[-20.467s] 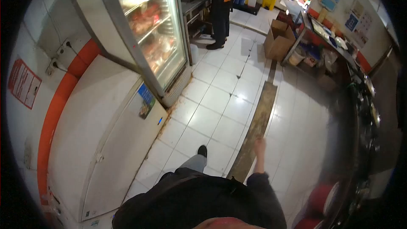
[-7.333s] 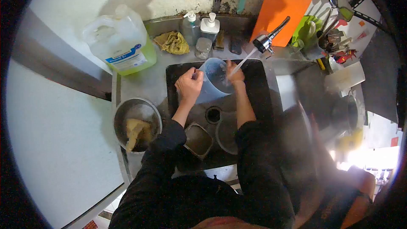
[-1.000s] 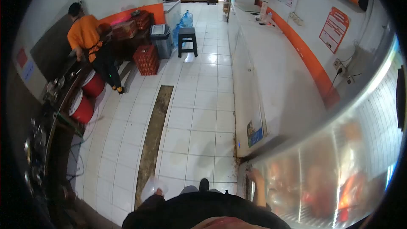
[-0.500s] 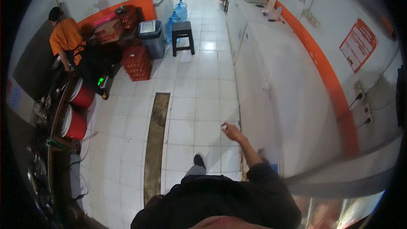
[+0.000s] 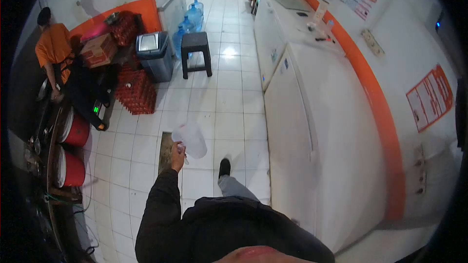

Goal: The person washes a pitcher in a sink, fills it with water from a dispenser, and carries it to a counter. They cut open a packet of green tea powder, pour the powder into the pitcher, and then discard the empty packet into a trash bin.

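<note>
My left hand [image 5: 178, 157] is out in front of me, low over the tiled floor. Its fingers are closed round the handle of a translucent plastic pitcher [image 5: 194, 141]. The pitcher is tilted, and I can make out nothing inside it. Beneath it runs a dark strip [image 5: 165, 153] set in the white tiles. My right hand is out of view.
White chest freezers [image 5: 336, 92] line the right side. Ahead are a dark stool [image 5: 195, 44], a lidded bin [image 5: 155, 61], blue water bottles [image 5: 194, 15] and stacked red egg trays [image 5: 135, 90]. Red buckets [image 5: 74, 169] and a person in orange [image 5: 54, 46] are at the left.
My left hand has come into view with the pitcher. My right hand has gone out of view. The stool and egg trays appear nearer as I step forward.
</note>
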### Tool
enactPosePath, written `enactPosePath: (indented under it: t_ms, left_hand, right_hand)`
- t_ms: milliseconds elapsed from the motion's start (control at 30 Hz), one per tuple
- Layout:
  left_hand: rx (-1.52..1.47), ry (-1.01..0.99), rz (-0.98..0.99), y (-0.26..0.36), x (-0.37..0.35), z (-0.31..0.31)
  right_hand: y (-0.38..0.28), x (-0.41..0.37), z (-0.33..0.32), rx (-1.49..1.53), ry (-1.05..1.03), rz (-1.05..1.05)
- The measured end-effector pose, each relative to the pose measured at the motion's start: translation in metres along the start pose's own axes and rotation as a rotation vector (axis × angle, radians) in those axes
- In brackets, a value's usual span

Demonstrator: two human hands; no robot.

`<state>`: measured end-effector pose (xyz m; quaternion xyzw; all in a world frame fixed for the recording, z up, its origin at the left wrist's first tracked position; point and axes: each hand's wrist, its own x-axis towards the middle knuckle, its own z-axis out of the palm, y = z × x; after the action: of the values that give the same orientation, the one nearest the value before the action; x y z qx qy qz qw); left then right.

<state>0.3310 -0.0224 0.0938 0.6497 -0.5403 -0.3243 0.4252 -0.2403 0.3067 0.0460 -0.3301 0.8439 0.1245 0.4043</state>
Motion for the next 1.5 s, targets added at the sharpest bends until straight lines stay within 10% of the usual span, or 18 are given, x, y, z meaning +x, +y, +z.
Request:
enactPosePath:
  t_ms: [133,267,300,333,367,400,467,533,733,833,900,933,1033,1100,1367,1400,1433,1500]
  left_hand:
    - [-0.042,0.186,-0.128,-0.004,0.135,0.034]
    - [0.294,0.116,-0.024,-0.041,0.179,0.024]
    - [0.416,-0.025,-0.132,-0.048,0.178,0.015]
    - [0.529,-0.167,-0.238,-0.060,0.181,0.010]
    - [0.625,-0.249,-0.353,-0.071,0.182,0.010]
    - [0.617,-0.386,-0.286,-0.093,0.178,0.001]
    - [0.400,-0.664,-0.199,-0.131,0.198,-0.006]
    - [0.486,-0.573,-0.743,-0.120,0.210,-0.010]
    - [0.448,-0.504,-0.897,-0.111,0.407,0.009]
    - [0.535,-0.523,-0.693,-0.127,0.554,0.052]
    - [0.764,-0.724,-0.098,-0.134,0.676,0.080]
    - [0.575,-0.511,-0.558,-0.113,0.730,0.104]
    - [0.624,-0.650,-0.128,-0.097,0.910,0.167]
    - [0.539,-0.506,0.121,-0.068,1.002,0.204]
    - [0.585,-0.640,0.052,0.066,1.222,0.313]
    - [0.624,-0.646,0.039,0.078,1.232,0.321]
    - [0.691,-0.698,0.019,0.087,1.245,0.328]
    - [0.686,-0.557,0.152,0.093,1.279,0.342]
  right_hand:
    - [-0.192,0.025,-0.125,0.503,0.108,0.114]
    - [-0.319,0.201,-0.133,0.404,0.224,-1.122]
    - [-0.379,0.245,-0.150,0.757,-0.301,-0.509]
    - [-0.445,0.268,-0.181,0.708,-0.312,-0.759]
    - [-0.553,0.301,-0.209,-0.118,-0.154,-0.546]
    - [-0.615,0.298,-0.235,-0.128,0.236,-0.870]
    - [-0.739,0.293,-0.295,0.078,0.278,-1.022]
    - [-0.834,0.271,-0.347,0.006,0.413,-1.022]
    - [-0.910,0.387,-0.362,-0.212,0.543,-1.111]
    - [-0.862,0.418,-0.355,-0.181,0.368,-0.795]
    - [-0.805,0.452,-0.342,-0.402,0.135,-0.567]
    - [-0.799,0.454,-0.357,-0.365,0.025,-0.423]
    - [-0.823,0.467,-0.413,-0.156,0.003,-0.119]
    - [-0.864,0.500,-0.460,-0.127,0.039,-0.098]
    - [-1.118,0.671,-0.642,-0.104,0.148,-0.360]
    - [-1.161,0.699,-0.662,-0.174,0.163,-0.442]
    - [-1.213,0.754,-0.684,-0.889,0.131,-0.818]
    - [-1.333,0.803,-0.734,0.268,0.022,-0.373]
